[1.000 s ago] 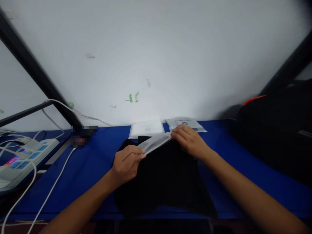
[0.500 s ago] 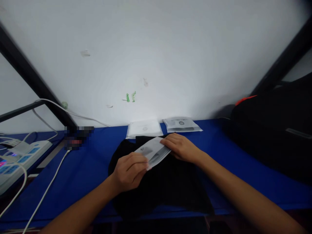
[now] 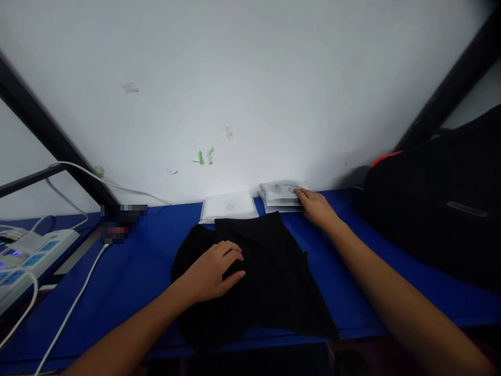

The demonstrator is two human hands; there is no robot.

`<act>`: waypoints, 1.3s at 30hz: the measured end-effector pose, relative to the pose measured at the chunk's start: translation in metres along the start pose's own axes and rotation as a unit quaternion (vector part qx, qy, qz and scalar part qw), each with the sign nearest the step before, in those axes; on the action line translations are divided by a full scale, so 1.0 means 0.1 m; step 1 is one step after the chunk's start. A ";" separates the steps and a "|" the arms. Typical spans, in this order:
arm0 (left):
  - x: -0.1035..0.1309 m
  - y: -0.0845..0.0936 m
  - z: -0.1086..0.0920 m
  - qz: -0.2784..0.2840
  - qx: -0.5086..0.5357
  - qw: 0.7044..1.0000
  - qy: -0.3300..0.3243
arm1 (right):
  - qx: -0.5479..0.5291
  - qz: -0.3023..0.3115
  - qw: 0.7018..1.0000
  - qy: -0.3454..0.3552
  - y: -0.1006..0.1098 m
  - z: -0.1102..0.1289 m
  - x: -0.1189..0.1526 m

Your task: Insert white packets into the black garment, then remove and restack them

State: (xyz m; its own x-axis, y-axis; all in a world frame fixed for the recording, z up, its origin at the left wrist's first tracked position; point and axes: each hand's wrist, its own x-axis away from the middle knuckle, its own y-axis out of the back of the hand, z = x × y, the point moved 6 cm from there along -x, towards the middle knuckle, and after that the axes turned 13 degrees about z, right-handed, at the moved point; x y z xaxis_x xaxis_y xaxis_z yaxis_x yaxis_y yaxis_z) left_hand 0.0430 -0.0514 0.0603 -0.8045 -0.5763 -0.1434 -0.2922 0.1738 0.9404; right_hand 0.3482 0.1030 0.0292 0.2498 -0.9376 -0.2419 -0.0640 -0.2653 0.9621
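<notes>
Black cloth (image 3: 270, 287) lies spread on the blue table, reaching its front edge. My left hand (image 3: 217, 269) is over the cloth's left part, fingers apart and holding nothing. My right hand (image 3: 315, 206) is at the right end of a small stack of translucent, printed packets (image 3: 279, 194) by the wall, its fingertips on the top one. Whether those fingers grip the packet is hard to tell. Left of the stack, a white packet (image 3: 229, 207) lies flat behind the cloth.
A white power strip (image 3: 39, 256) with cables is at the far left, near a blurred dark object (image 3: 125, 222) with a white cable. A large black bag (image 3: 434, 209) stands at the right. The wall (image 3: 250, 94) rises behind the blue table (image 3: 129, 282).
The packet that both hands held over the cloth is now on the right stack. My right hand has moved back and right with it; my left hand has let go and opened.
</notes>
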 end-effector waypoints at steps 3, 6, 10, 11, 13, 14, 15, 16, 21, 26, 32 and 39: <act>-0.01 -0.06 0.01 0.052 -0.015 0.999 0.004 | 0.003 0.000 1.000 0.004 -0.03 0.06 0.00; -0.01 -0.08 0.00 0.081 -0.032 0.996 0.002 | 0.002 -0.001 1.000 0.007 0.01 0.12 0.01; -0.01 -0.05 -0.04 0.098 -0.043 0.994 -0.007 | -0.006 -0.003 1.000 0.016 0.14 0.21 0.02; 0.00 -0.04 -0.06 0.103 -0.048 0.993 -0.014 | -0.020 -0.003 0.999 0.025 0.19 0.26 0.05; 0.03 0.01 -0.11 0.113 -0.055 0.992 -0.028 | -0.076 -0.002 0.995 0.060 0.35 0.39 0.15; 0.06 0.03 -0.14 0.119 -0.056 0.991 -0.034 | -0.115 0.003 0.989 0.090 0.44 0.49 0.24; 0.10 0.06 -0.17 0.124 -0.053 0.990 -0.037 | -0.153 0.010 0.980 0.125 0.53 0.61 0.36; 0.16 0.08 -0.19 0.128 -0.046 0.990 -0.036 | -0.187 0.026 0.968 0.168 0.62 0.74 0.50; 0.58 0.15 -0.17 0.143 0.000 0.990 0.002 | -0.249 0.170 0.905 0.300 0.81 1.21 1.33; 0.91 0.17 -0.08 0.143 0.024 0.988 0.043 | -0.241 0.216 0.909 0.261 0.68 1.09 1.75; 0.98 0.20 -0.06 0.125 0.033 0.991 0.044 | -0.260 0.258 0.904 0.221 0.64 1.04 1.83; 0.90 0.31 0.12 0.099 0.068 0.989 0.086 | -0.349 0.268 0.879 0.186 0.74 1.00 1.65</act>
State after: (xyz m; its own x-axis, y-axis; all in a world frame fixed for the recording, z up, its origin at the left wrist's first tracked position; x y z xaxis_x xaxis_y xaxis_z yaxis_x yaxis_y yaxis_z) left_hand -0.0445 -0.0886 0.0730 -0.7572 -0.6446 0.1050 -0.2140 0.3968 0.8926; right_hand 0.2883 -0.0939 0.0474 0.6714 -0.7128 0.2027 0.3063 0.5160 0.8000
